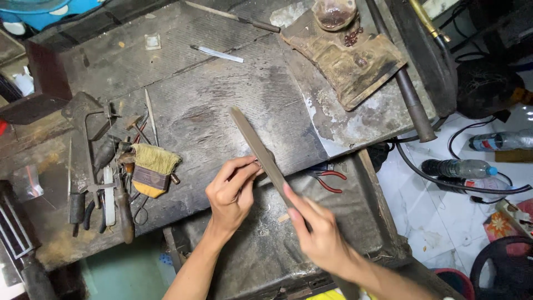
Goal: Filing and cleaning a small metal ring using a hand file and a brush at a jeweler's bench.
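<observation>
1. The right hand (319, 236) is seen nearest the camera, blurred, its fingers closed around the near part of a long flat metal file (261, 153); the handle end is hidden under the palm.
2. The file is held slanting away from the right hand, up and to the left, with its far tip above the worn dark desk (222, 94).
3. The left hand (233, 191) is placed just left of the file's middle, thumb and fingertips pinched narrowly together against the file's edge; what is gripped between them is too small to be made out.
4. Just right of the file, beyond the right hand, red-handled pliers (328, 180) are laid on the desk.
5. Well left of the left hand, a flat brush (152, 169) with pale bristles is seen, and beside it, farther left, a cluster of dark hand tools (105, 183).
6. Far beyond both hands, a thin metal strip (217, 54) is laid on the desk, and to its right a scorched block (350, 61) with a small bowl (334, 14) at its far end.
7. To the right of the right hand, off the desk, plastic bottles (461, 168) are lying on a white floor (427, 222).
</observation>
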